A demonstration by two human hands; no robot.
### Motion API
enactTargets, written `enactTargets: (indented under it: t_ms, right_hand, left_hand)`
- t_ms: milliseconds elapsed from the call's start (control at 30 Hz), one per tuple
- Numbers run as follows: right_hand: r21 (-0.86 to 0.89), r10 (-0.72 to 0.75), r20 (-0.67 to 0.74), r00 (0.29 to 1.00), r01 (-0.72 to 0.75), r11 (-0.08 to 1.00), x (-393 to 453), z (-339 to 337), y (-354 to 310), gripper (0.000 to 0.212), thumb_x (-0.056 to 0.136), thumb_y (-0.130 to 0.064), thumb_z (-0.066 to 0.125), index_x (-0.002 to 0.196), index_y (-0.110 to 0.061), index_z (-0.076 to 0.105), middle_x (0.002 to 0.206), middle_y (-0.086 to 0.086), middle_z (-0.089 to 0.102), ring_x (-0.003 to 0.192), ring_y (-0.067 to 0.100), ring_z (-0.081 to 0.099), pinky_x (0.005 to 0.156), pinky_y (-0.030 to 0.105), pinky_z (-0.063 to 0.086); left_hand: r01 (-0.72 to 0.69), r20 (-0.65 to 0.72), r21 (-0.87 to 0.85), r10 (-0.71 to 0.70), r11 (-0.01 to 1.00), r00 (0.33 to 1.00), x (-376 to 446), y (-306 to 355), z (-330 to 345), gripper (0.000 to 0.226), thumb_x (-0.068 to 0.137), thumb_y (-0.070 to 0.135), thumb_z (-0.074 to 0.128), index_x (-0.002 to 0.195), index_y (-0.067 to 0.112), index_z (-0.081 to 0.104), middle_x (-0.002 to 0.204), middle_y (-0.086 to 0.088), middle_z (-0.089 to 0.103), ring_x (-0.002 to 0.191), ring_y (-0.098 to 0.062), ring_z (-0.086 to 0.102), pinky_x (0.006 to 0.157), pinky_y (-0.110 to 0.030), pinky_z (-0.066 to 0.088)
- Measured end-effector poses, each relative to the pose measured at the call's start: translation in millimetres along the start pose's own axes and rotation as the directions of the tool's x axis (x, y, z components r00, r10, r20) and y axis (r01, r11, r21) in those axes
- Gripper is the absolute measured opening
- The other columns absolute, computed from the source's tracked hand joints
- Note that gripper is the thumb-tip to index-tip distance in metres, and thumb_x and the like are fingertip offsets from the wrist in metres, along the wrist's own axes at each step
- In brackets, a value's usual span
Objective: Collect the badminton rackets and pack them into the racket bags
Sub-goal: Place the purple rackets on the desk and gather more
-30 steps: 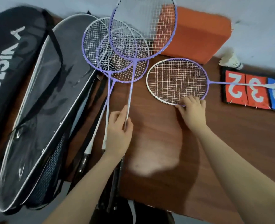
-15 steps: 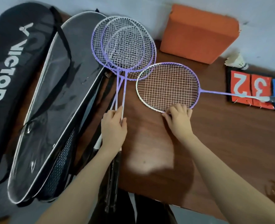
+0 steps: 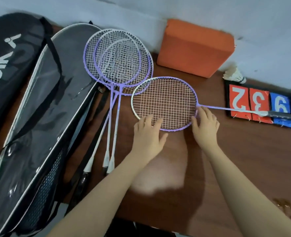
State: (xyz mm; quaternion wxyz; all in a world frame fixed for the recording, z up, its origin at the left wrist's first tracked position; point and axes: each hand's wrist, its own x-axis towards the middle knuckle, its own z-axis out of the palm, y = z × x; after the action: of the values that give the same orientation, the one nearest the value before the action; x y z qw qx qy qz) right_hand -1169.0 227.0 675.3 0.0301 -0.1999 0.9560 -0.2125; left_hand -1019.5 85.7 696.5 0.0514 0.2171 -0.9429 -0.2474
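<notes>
Presently on the brown worktop (image 3: 244,159) — item by item. Single racket (image 3: 165,103): purple-and-white frame, head flat on the wood, shaft running right so the handle lies across the score cards (image 3: 259,103). Left hand (image 3: 148,132): fingers straight, resting on the near rim and strings of that head, grip released. Right hand (image 3: 204,125): fingers relaxed against the rim beside the throat; its grip also looks released, with nothing curled round the frame. Three stacked rackets (image 3: 117,60): purple frames, heads overlapping toward the wall, shafts fanning back to white-collared handles near the worktop's front edge; they lie just left of the single racket, one rim overlapping it. Grey racket bag (image 3: 38,117): long, clear-fronted, with black strap and mesh panel, lying beside the stack. Black racket bag (image 3: 6,62): white lettering, at the far left. Orange block (image 3: 196,47): against the wall. Shuttlecock (image 3: 233,75): white, beyond the score cards, which show red and blue numerals.
</notes>
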Motion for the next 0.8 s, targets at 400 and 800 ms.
enactTargets:
  t_ms: [400, 800]
  right_hand:
    - [-0.285, -0.381, -0.008, 0.925, 0.363, 0.887, 73.1, -26.5, 62.8, 0.022, 0.086, -0.021, 0.043, 0.085, -0.012, 0.063, 0.078, 0.007, 0.059, 0.072, 0.033, 0.058, 0.082, 0.038, 0.023]
    - [-0.068, -0.501, -0.185, 0.845, 0.498, 0.865, 15.8, -60.4, 65.0, 0.017, 0.088, -0.020, 0.056, 0.089, -0.009, 0.068, 0.075, 0.005, 0.059, 0.067, 0.028, 0.055, 0.053, 0.033, 0.043]
  left_hand:
    - [0.332, 0.034, 0.198, -0.345, 0.922, 0.938, 17.6, 44.9, 53.1, 0.064, 0.086, 0.056, 0.049, 0.141, 0.034, 0.025, 0.152, -0.011, 0.015, 0.138, -0.043, 0.006, 0.108, -0.057, 0.014]
    - [0.353, -0.091, -0.325, -0.401, 0.877, 0.912, 16.2, 48.9, 35.5, 0.064, 0.084, 0.050, 0.057, 0.138, 0.022, 0.037, 0.147, -0.013, 0.021, 0.130, -0.033, 0.034, 0.103, -0.056, 0.033]
